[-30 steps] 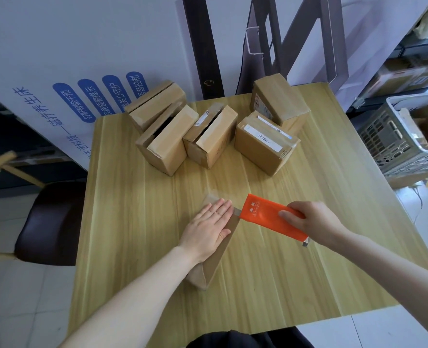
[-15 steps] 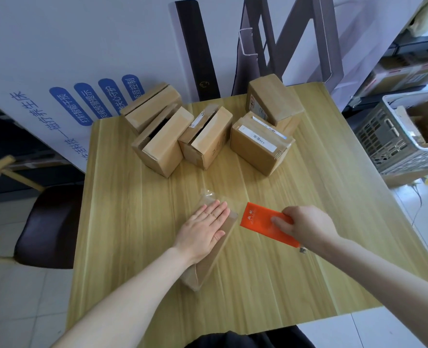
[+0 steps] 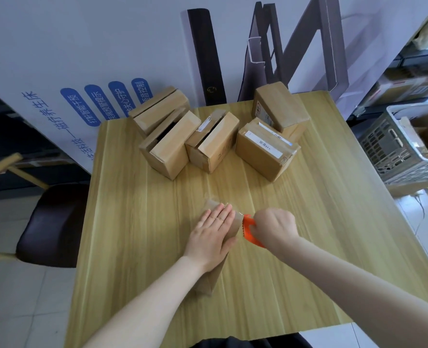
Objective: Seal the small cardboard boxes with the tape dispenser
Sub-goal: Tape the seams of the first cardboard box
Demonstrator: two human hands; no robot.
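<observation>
Left hand (image 3: pixel 211 237), fingers flat, is pinning a small brown cardboard box (image 3: pixel 209 280), right hand (image 3: pixel 274 228) gripping an orange plastic tape dispenser (image 3: pixel 248 222); open boxes (image 3: pixel 170 146) beyond are waiting.

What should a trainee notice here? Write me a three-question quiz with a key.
1. True or false: the left hand lies flat on a box.
2. What does the right hand grip? A: scissors. B: the orange tape dispenser. C: a pen.
3. How many other boxes stand at the far end of the table?
Key: 1 true; 2 B; 3 five.
</observation>
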